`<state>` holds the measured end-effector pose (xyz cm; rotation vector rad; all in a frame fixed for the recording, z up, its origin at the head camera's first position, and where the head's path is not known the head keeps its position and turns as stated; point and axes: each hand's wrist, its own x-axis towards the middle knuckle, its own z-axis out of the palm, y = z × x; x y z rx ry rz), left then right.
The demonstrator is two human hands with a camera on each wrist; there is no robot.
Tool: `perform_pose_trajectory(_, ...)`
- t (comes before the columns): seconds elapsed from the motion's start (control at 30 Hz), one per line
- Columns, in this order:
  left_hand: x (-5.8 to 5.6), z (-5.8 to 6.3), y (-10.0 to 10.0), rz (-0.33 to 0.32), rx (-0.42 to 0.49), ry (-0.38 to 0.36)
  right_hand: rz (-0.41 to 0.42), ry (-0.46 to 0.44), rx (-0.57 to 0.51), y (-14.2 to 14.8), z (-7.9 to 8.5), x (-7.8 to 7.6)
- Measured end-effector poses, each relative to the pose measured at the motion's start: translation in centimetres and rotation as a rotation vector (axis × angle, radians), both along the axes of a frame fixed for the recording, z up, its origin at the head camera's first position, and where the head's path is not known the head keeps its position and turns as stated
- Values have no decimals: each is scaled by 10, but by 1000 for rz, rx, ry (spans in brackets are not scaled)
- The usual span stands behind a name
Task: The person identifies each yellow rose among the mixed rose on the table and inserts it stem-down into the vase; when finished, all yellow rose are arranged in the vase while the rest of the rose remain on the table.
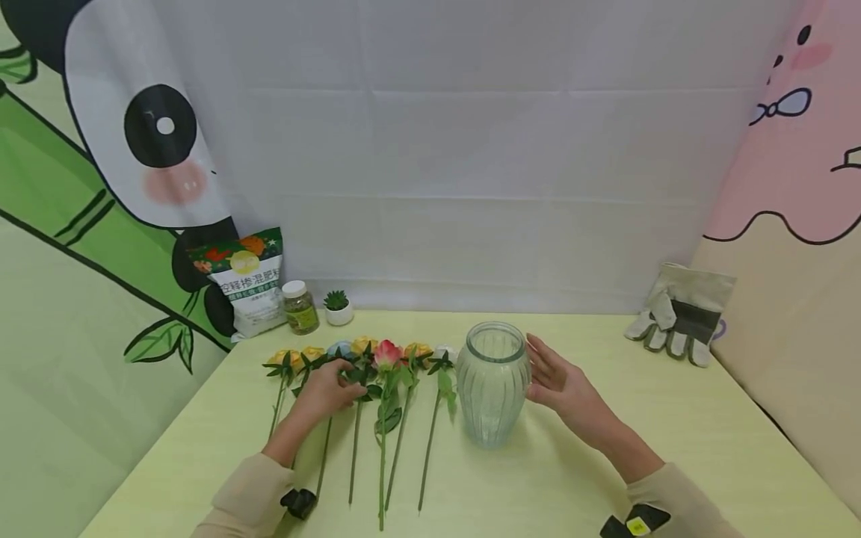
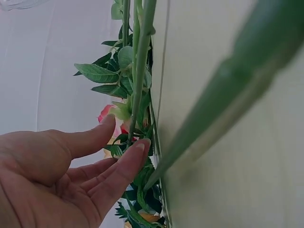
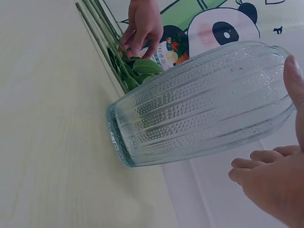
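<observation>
Artificial flowers on long green stems lie in a row across the table, heads toward the back. Among them are a pink rose [image 1: 388, 355], a blue flower [image 1: 340, 348], yellow ones [image 1: 364, 344] and a white one [image 1: 445, 353]. My left hand [image 1: 331, 390] reaches over the leaves left of the pink rose; in the left wrist view a gap shows between thumb and forefinger. A ribbed clear glass vase [image 1: 494, 396] stands upright right of the flowers. Beside its upper right side is my right hand [image 1: 568, 392], thumb at the glass, fingers loosely extended.
At the back left stand a fertilizer bag [image 1: 252, 288], a jar with a white lid [image 1: 300, 308] and a small potted succulent [image 1: 338, 308]. Work gloves [image 1: 682, 314] lean at the back right. A white curtain [image 1: 471, 149] hangs behind the table [image 1: 572, 493].
</observation>
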<state>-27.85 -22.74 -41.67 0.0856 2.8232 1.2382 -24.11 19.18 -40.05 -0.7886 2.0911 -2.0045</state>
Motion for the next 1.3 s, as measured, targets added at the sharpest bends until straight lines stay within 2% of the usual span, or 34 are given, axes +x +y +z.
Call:
perform_pose_trajectory(0.13,-2,-1,1,-4,-45,18,-13,-10,-7,-6,-1,3)
perform_pose_trajectory(0.27,-4,-3,1,-2,-51,-1,-34,-16,14,-10,-2,7)
perform_pose_trajectory(0.57,-8,-7,-1,4,102,-83,-79,-15,12,-16,-1,11)
perform_pose_trajectory(0.77,-10,-7,-9,11,221,-149,-77,-13,-10,-18,-2,10)
perform_pose_trajectory(1.0,-7,2,-17,-9,295,-160,-71,-24,-23,-19,-1,11)
perform_pose_trajectory(1.13,-6,7,-22,1,370,-166,-69,-31,-17,-19,-1,11)
perform_pose_trajectory(1.3,-4,16,-26,-11,418,-147,-68,-23,0,-18,-1,9)
